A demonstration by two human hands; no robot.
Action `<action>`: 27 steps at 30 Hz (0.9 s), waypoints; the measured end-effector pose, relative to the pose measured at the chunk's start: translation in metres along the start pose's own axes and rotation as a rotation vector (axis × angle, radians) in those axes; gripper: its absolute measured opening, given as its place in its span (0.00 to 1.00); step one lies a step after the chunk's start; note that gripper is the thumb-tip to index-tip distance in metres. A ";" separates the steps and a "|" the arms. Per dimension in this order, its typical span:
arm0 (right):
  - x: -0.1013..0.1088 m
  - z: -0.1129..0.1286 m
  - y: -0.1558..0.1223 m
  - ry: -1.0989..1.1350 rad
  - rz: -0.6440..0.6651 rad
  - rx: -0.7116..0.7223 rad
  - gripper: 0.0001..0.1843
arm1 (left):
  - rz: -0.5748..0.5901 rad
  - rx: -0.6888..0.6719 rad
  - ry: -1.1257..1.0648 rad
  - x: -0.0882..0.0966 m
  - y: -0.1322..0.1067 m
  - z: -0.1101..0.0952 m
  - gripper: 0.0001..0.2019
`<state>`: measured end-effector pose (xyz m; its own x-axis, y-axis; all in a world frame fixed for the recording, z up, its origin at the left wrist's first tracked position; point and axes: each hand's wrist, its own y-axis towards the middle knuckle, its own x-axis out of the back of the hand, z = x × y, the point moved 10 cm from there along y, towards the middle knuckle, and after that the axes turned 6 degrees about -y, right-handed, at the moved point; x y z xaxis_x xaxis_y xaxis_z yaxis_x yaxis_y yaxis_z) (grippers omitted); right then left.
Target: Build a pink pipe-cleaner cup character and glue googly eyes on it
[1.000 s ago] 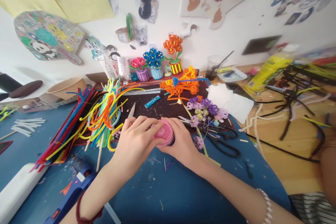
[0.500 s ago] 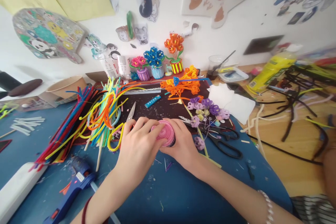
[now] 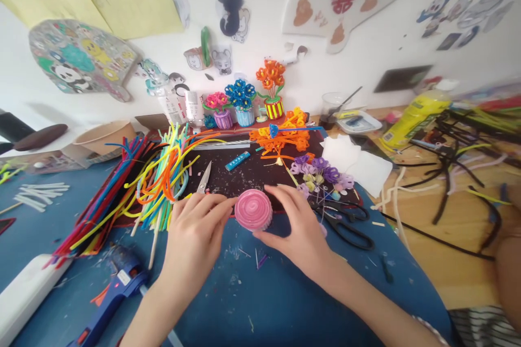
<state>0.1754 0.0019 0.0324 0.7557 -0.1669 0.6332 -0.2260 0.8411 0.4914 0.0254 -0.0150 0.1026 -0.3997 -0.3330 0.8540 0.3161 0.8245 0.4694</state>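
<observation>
The left hand [image 3: 194, 238] is open and curved, and nothing is held by it. Its fingertips are right beside the left side of the pink coil [image 3: 253, 210], but whether they touch it cannot be told. The right hand [image 3: 299, 222] is open too, with its fingers spread out and its thumb close under the coil. Half a second ago, the coil was gripped by both hands. Now it has been let go, and its whole round top can be seen. It is sitting at the near edge of the black mat [image 3: 252, 176], above the blue table [image 3: 244, 303]. Small scissors [image 3: 204, 178] are lying on the mat, just past the left hand. Big black scissors [image 3: 350, 230] and purple flowers [image 3: 319, 171] are found to the right of the right hand. A pile of pipe cleaners [image 3: 157, 190] is seen on the left, and a glue gun [image 3: 118, 287] is lying near the left arm.
</observation>
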 end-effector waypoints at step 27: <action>-0.020 -0.005 0.016 0.315 0.148 -0.098 0.50 | 0.265 -0.368 -0.066 -0.022 0.025 -0.006 0.11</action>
<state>0.1597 0.0212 0.0245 0.8751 0.1142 0.4702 -0.2985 0.8923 0.3387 0.0473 0.0098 0.0970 -0.3140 -0.0928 0.9449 0.6948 0.6558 0.2953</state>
